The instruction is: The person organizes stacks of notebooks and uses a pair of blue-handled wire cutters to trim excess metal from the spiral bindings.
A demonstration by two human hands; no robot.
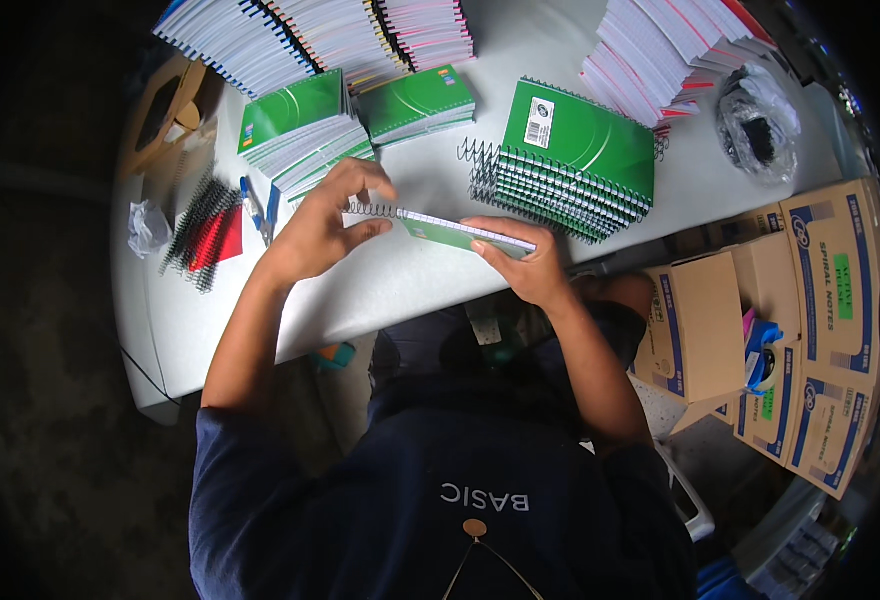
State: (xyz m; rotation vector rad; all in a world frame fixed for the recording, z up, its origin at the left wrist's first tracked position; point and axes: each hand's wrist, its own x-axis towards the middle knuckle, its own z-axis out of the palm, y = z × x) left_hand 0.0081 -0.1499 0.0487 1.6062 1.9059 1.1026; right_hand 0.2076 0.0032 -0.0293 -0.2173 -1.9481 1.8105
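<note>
My right hand [528,262] grips the right end of a green-covered notepad [460,233], thumb on the cover and fingers behind its white page edges. From the pad's left end sticks out a dark wire coil [375,210]. Around that coil, my left hand [325,222] is curved with thumb and fingertips apart; the coil passes through the gap, and I cannot tell whether it touches the palm. Beyond my hands stand two stacks of green pads, a left stack [295,110] and a middle stack [415,105]. Spiral-bound green notebooks [585,150] are piled to the right.
Loose black coils [200,225] lie on a red sheet at the left, near a blue pen [251,203] and crumpled plastic [147,228]. Tall paper stacks [245,45] line the back. A plastic-wrapped bundle [758,125] sits far right. Cardboard boxes [700,325] stand beside the table.
</note>
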